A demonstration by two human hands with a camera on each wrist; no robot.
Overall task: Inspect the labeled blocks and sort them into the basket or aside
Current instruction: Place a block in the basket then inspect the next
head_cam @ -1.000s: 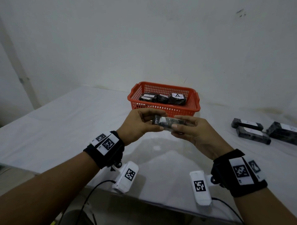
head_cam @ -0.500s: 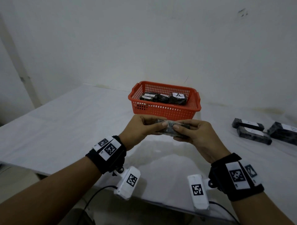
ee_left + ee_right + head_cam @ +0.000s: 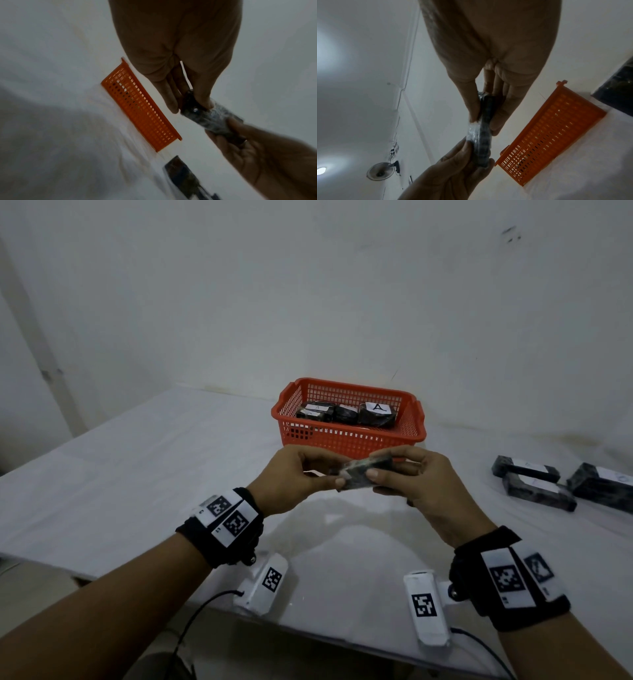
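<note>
Above the bench (image 3: pixel 137 474), we pinch a dark wrapped block (image 3: pixel 359 474) between our left hand (image 3: pixel 291 477) and right hand (image 3: pixel 421 484), each clamped on one end. At twelve o'clock, the orange basket (image 3: pixel 349 436) holds three labeled blocks (image 3: pixel 346 413). At three o'clock, three more blocks (image 3: pixel 561 484) lie aside on the bench.

- The orange basket (image 3: pixel 349 436) stands on the table (image 3: pixel 137 474) just beyond both hands, blocking a straight reach forward.
- Three blocks (image 3: pixel 346 414) fill the basket's back; its near part looks open, though the wall partly hides it.
- Loose blocks (image 3: pixel 537 484) crowd the table's right side.
- Bare cloth lies left of the basket.
</note>
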